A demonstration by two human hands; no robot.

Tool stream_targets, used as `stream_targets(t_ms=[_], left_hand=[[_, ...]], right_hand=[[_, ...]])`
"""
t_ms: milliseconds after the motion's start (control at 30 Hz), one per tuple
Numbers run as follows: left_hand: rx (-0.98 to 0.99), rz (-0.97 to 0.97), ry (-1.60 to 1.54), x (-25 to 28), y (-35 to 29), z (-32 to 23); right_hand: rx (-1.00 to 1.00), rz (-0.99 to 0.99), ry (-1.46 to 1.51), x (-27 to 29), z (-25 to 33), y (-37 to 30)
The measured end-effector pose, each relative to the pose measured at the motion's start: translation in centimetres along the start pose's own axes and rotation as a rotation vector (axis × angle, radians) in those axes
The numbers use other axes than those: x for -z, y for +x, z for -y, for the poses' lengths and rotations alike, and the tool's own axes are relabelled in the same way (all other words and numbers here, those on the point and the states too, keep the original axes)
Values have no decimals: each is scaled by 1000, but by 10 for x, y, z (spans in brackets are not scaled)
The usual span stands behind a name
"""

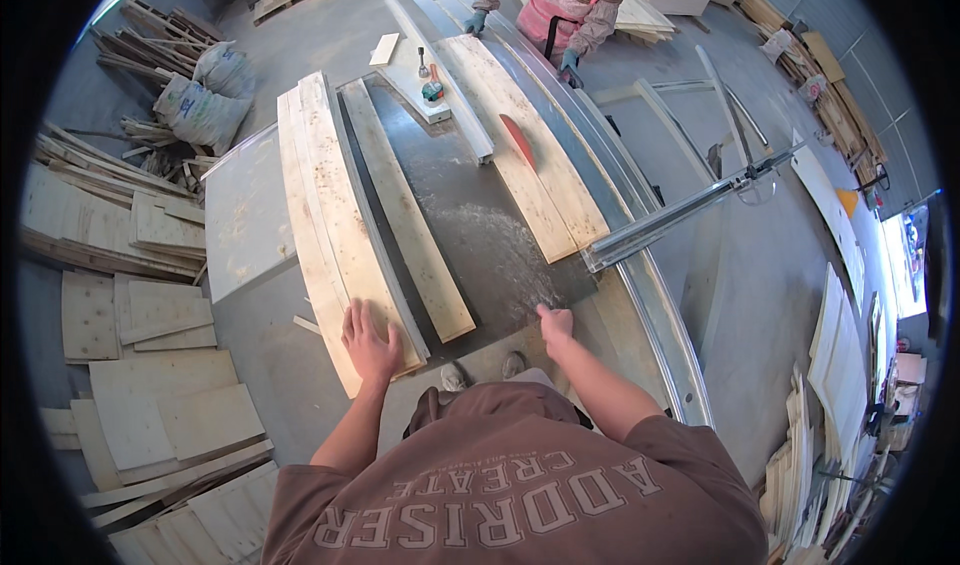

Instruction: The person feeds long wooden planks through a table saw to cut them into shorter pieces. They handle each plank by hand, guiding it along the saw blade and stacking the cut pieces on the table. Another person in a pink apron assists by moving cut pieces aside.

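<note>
My left hand [370, 347] lies with its fingers stretched out on the near end of a stack of long plywood boards [330, 205] at the left of a saw table [460, 230]. At the table's front edge my right hand [556, 329] is curled closed. What it holds, if anything, is hidden. Between the hands a narrow plywood strip [412, 210] lies lengthwise on the dark top. Further right lies a long board [545, 210], with a red blade guard [518, 143] over it. Sawdust is scattered ahead of my right hand.
At the far side a co-worker in a pink apron [565, 20] has one gloved hand [475, 22] on the right board. A metal fence [450, 95] and a small green-and-red tool [432, 91] are at the middle. A metal crossbar [680, 215] juts right. Plywood offcuts [165, 405] are stacked left.
</note>
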State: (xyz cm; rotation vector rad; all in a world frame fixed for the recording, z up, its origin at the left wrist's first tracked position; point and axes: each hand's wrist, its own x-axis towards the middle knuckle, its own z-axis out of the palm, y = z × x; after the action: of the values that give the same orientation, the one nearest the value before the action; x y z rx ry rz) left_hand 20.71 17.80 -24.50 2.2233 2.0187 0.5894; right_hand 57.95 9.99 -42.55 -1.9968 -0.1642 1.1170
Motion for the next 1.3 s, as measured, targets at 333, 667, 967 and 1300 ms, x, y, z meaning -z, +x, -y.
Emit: stream_targets(t_ms=[333, 667, 967, 1300], left_hand=[[-12, -18, 41, -15, -1, 10], [-47, -39, 42, -35, 4, 7], [-37, -13, 66, -44, 5, 13], [-55, -7, 56, -44, 20, 17]], right_hand=[[-257, -25, 242, 45, 40, 43], [-294, -91, 516, 75, -51, 94], [-199, -68, 548, 134, -113, 41], [-239, -55, 487, 197, -200, 7]])
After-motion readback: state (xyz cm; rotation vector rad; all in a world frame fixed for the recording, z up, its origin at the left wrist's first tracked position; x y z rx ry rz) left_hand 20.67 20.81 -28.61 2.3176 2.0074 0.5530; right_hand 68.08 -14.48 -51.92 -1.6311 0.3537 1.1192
